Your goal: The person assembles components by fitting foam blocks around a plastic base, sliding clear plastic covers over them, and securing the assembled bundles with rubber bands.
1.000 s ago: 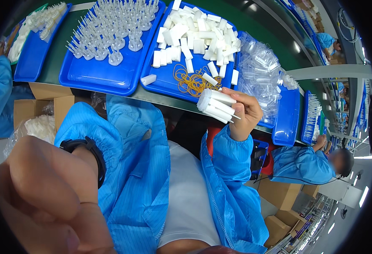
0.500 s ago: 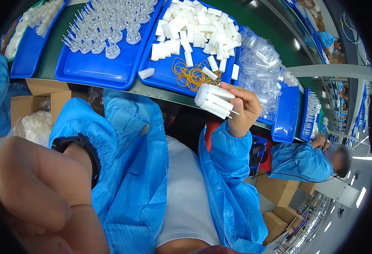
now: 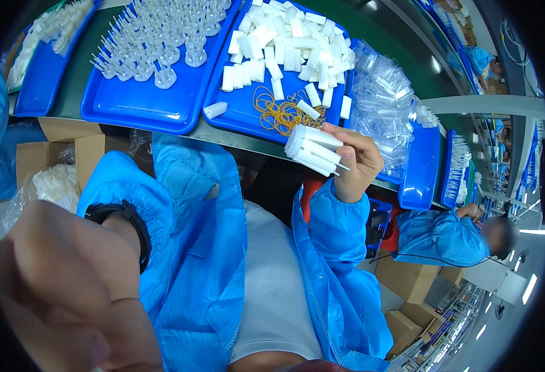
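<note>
Bundle of white cylinders [image 3: 313,149] in mid-air, seen against the near edge of the middle blue tray [image 3: 238,111], tilted, with a broad whitish end toward the left and thin pins poking out of the other. Held there by the right hand [image 3: 360,162], thumb and fingertips nearly closed on the bundle and covering part of the pin end. Just behind it in the tray, a tangle of tan rubber bands [image 3: 278,115], then a heap of white blocks [image 3: 297,49] toward the back, plus one lone white piece [image 3: 215,110] near the front left corner. To the right, a pile of clear plastic sleeves [image 3: 378,105] and another blue tray [image 3: 419,170]; to the left, a tray crowded with clear-based parts with upright pins [image 3: 160,43]. In the way at the lower left, the left hand [image 3: 55,273], large, blurred and close to the camera, fingers seemingly curled; cannot tell how far closed or on what. Black wristband [image 3: 142,230] on that wrist. Beyond it, an open cardboard box [image 3: 91,158] beside a clear bag of white pieces [image 3: 55,186]. Farther off at right, a co-worker in blue [image 3: 443,239], and more cartons [image 3: 409,279] below.
</note>
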Available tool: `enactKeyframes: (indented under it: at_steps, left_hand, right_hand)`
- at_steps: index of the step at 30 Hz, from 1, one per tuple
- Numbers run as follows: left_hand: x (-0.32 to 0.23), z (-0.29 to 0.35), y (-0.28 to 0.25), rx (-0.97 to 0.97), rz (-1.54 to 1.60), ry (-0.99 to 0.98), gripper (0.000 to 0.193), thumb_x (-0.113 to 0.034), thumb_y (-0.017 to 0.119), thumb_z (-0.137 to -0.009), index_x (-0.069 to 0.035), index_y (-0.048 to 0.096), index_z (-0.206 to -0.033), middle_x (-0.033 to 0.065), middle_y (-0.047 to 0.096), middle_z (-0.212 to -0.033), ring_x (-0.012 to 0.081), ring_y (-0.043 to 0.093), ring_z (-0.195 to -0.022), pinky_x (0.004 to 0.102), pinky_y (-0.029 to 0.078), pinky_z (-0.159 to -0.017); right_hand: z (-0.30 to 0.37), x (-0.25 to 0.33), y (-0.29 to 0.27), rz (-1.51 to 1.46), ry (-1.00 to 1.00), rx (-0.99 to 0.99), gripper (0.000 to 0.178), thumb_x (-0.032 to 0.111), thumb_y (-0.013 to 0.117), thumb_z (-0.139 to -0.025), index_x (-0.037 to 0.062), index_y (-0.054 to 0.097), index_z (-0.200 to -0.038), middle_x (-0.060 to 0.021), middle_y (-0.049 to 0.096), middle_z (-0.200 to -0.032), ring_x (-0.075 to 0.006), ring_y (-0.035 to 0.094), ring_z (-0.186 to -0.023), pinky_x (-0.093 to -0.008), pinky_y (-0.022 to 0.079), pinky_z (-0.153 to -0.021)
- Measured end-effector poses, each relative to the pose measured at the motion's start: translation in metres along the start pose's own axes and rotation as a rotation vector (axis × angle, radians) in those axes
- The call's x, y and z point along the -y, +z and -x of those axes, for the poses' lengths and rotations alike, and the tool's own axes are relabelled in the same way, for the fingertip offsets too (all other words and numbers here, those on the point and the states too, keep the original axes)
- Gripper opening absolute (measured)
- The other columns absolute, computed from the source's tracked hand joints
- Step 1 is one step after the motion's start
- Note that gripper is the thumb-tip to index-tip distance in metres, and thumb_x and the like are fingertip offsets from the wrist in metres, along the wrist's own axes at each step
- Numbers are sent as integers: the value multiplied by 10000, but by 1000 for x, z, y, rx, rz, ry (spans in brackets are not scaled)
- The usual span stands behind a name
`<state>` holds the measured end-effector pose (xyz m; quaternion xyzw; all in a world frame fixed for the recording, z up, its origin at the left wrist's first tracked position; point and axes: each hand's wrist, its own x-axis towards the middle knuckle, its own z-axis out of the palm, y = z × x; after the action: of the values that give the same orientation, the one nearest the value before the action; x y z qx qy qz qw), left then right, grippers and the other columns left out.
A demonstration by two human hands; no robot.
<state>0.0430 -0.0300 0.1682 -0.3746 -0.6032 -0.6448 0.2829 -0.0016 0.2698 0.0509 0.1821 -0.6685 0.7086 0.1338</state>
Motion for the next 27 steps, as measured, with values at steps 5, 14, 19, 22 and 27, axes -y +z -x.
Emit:
enactKeyframes:
  at_steps: [5, 14, 19, 22, 27]
  left_hand:
    - [-3, -1, -6, -21, -61, -50, 234, -446, 710, -750, -310, 671, -937, -43, 494, -877, 90, 419, -705, 201, 273, -561]
    - [73, 17, 25, -308, -120, -328, 194, -29, 790, -652, -61, 724, -832, -15, 435, -793, 64, 409, -650, 188, 312, -523]
    - [77, 21, 26, -286, -151, -377, 260, -11, 790, -646, -64, 728, -892, -21, 407, -787, 56, 382, -659, 186, 304, -534]
    - [76, 20, 27, -269, -120, -396, 228, -53, 773, -685, -63, 729, -908, -21, 406, -784, 64, 382, -669, 193, 306, -551]
    - [77, 23, 27, -278, -44, -499, 180, -202, 675, -827, -47, 730, -900, -18, 404, -756, 85, 376, -686, 215, 303, -584]
  right_hand:
    - [-2, 2, 3, -21, 11, 20, 180, 101, 647, -841, -46, 625, -942, -233, 654, -967, -309, 642, -947, -400, 511, -846]
    - [1, -2, -5, 35, 12, -25, 142, 67, 633, -840, -42, 623, -931, -236, 653, -967, -314, 643, -941, -400, 513, -842]
    - [1, -3, -5, 34, 14, -35, 131, 58, 628, -838, -40, 622, -926, -229, 655, -956, -314, 643, -940, -402, 517, -834]
    - [1, -2, -4, 50, 15, -31, 132, 58, 627, -839, -39, 620, -930, -225, 655, -956, -315, 643, -942, -404, 516, -837]
    - [0, -2, -4, 34, 22, -22, 130, 52, 624, -839, -37, 620, -934, -224, 655, -959, -319, 642, -947, -407, 516, -842]
